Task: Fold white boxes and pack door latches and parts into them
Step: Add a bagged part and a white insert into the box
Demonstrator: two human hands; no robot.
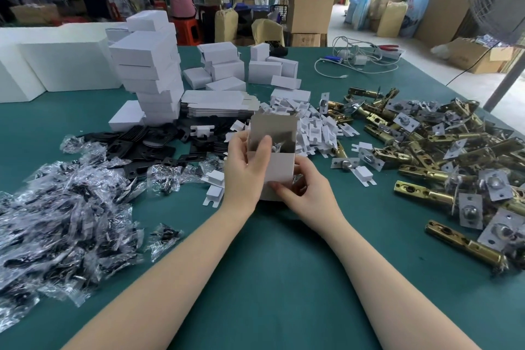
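A small white box (279, 169) stands open at the middle of the green table (270, 264), its lid flap up and a clear bag of parts showing inside. My left hand (244, 170) grips its left side, thumb over the front edge. My right hand (301, 187) pinches its lower right corner. Brass door latches (443, 156) lie heaped at the right. Clear screw bags (65, 213) are piled at the left. Black plates (147, 145) and white card inserts (312, 128) lie behind the box.
A tall leaning stack of folded white boxes (150, 71), flat box blanks (218, 104) and big white blocks (56, 60) stand at the back left. Cables and chargers (358, 60) lie at the back right. Two people work at a far bench beyond.
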